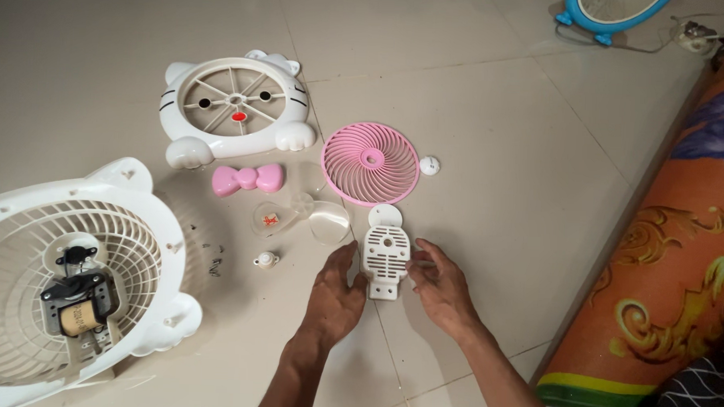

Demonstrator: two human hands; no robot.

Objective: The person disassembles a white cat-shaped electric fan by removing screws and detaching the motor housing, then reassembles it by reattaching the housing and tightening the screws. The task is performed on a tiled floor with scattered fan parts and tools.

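At the far left a white fan housing (149, 220) lies face up on the tiled floor (478, 95), its slotted grille open and a small motor (76, 302) with a copper winding bolted at the centre. Just right of it a few dark screws (213, 261) and a small white knob (266, 260) lie loose. Above them sits a white cat-shaped front frame (235, 103) with spokes and a red dot at the hub, and below that a pink bow (248, 178) beside a clear fan blade (309, 216) (its outline is hard to follow against the tile). Next comes the left hand (336, 295), palm down, fingers loosely curled, its thumb and fingertips resting against the left edge of a white motor cover (385, 260), a perforated plate lying flat on the floor between the two hands. The right hand (441, 286) meets the same plate from the other side, fingers half closed and pinching its right edge; whether it also holds a screw or a tool I cannot tell. Above the plate lie a pink round grille (371, 163) and a little white cap (430, 166). Judging by the spread of parts, the fan is apart and the cover is being handled on its own; lifting it cleanly would call for a firm grip on both edges. At the far right runs an orange patterned mattress (682, 239).
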